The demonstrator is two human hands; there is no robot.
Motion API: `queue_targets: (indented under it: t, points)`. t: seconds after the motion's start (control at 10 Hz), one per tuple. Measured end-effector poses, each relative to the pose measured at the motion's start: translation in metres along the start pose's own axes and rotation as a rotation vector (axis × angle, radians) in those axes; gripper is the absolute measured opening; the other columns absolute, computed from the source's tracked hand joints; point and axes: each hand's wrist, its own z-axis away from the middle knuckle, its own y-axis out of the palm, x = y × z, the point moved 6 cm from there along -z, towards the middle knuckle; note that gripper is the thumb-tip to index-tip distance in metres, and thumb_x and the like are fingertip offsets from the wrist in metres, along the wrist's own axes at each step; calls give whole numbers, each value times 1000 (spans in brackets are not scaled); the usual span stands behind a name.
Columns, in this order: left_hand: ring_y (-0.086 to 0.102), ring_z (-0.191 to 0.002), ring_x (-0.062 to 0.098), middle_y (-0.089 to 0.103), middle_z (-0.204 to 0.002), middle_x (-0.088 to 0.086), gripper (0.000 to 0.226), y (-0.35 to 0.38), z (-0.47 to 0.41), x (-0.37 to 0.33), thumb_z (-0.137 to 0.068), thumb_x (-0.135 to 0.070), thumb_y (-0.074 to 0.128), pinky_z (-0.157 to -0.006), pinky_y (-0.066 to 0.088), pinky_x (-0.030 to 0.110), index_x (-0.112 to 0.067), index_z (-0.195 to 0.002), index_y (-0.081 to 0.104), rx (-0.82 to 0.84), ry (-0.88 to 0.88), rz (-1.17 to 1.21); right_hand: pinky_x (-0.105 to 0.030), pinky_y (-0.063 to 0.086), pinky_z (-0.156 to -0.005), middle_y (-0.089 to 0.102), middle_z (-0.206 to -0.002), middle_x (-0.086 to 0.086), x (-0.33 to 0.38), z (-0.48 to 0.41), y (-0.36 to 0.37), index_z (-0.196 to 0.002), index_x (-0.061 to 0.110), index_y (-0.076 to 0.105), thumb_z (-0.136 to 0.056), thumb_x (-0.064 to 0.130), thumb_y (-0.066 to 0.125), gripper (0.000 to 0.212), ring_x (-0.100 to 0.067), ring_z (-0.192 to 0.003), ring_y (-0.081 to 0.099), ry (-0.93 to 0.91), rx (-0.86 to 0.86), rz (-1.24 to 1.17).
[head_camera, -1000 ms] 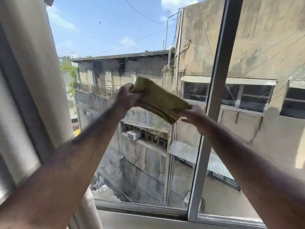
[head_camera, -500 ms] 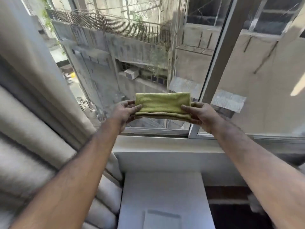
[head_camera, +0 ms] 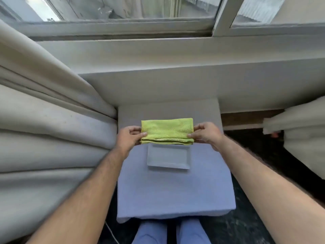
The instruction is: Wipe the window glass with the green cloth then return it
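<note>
The green cloth (head_camera: 167,131) is folded into a flat rectangle and held level between both hands. My left hand (head_camera: 129,138) pinches its left end and my right hand (head_camera: 206,133) pinches its right end. It hovers just above the far edge of a shallow grey tray (head_camera: 168,158) lying on a small cloth-covered table (head_camera: 174,189). The window glass (head_camera: 158,7) runs along the top of the view, behind the white sill (head_camera: 158,51).
Beige curtains (head_camera: 44,120) hang in thick folds on the left, against the table's side. Another curtain piece (head_camera: 302,134) hangs at the right over a dark floor (head_camera: 255,147). The vertical window frame bar (head_camera: 223,16) splits the panes. My knees (head_camera: 170,231) show below the table.
Both hands have brought the folded cloth down from window height to just over the tray. My view has tilted from the glass down to the table.
</note>
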Motion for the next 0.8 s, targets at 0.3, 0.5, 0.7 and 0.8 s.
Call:
queue_targets:
  t: [0.3,0.5,0.7,0.8]
  points:
    - [77,-89,30,79,-92,10,33,30,-50,168,-77,-3,89,-78,68,41,-7,-108,78,-64,-168,-242,-52,63,-100,72,-108,-29,-171,-78,23,-106,-8,72,-80,-16,81,29,-39,-98,74,210,-120,56]
    - [76,-87,26,77,-81,5,25,42,-66,186,-75,-20,92,-88,64,40,-17,-97,81,-133,-82,-491,-46,65,-88,81,-100,-21,-197,-99,29,-88,6,74,-75,11,94,24,-38,-94,79,118,-244,406]
    - [65,-91,27,65,-104,2,28,58,-64,141,-87,-39,80,-74,54,37,-19,-99,64,-168,115,-907,-38,46,-72,72,-115,-13,-155,-97,43,-120,12,56,-90,42,77,47,-38,-106,70,-55,-248,1128]
    - [62,-112,26,63,-124,4,39,61,-57,102,-94,-44,71,-83,55,39,-17,-121,62,-118,261,-1004,-42,50,-82,66,-126,-10,-107,-85,40,-130,12,53,-96,49,71,53,-33,-121,61,-259,-266,1238]
